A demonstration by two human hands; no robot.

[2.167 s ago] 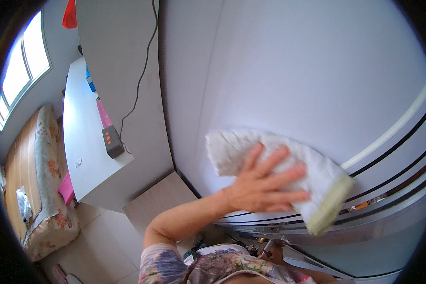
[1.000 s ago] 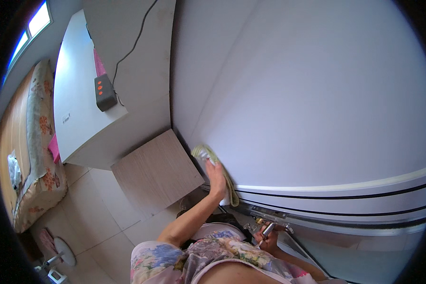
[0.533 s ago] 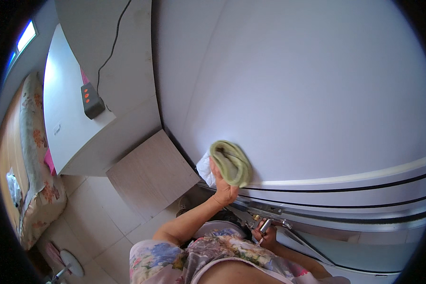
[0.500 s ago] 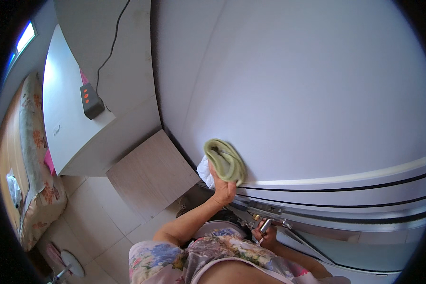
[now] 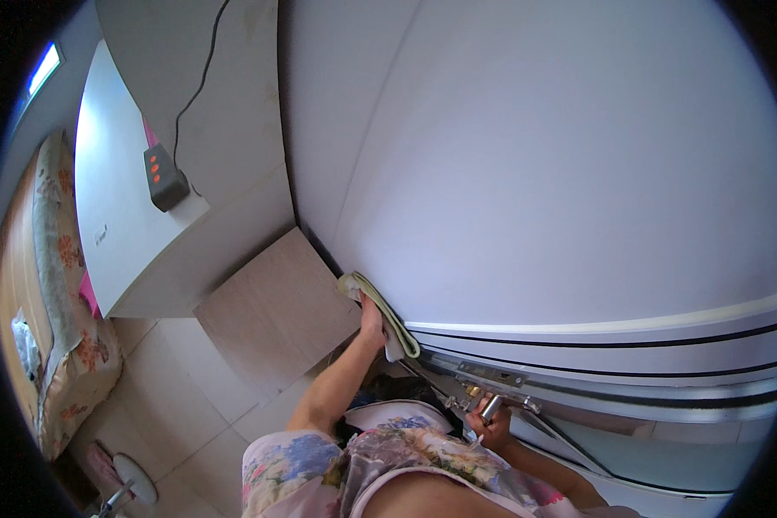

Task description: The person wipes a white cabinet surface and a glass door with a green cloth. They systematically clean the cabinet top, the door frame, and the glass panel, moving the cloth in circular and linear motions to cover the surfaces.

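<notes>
1. The cloth, white with a green side, is folded lengthwise and placed at the lower left edge of the pale panel, its green side turned toward the panel.
2. The cloth is touched by the left hand, which is reached forward with the forearm angled up and to the right. The fingers are seen close together along the white side; whether they are clamped on the cloth cannot be told, as the tips are partly hidden.
3. The metal handle, low on the panel's near side, is gripped by the right hand, with the fingers curled around it. The two hands are held well apart.
4. The lower part of the panel is crossed by dark stripes, above a strip of glass.
5. Just left of the cloth, a wood-grain board is seen, set beside a white cabinet.
6. On the cabinet, a grey box with orange marks is placed, and a dark cable is run near it.
7. At far left, a bed with patterned covers is seen beside the tiled floor.
8. A floral shirt is worn.
</notes>
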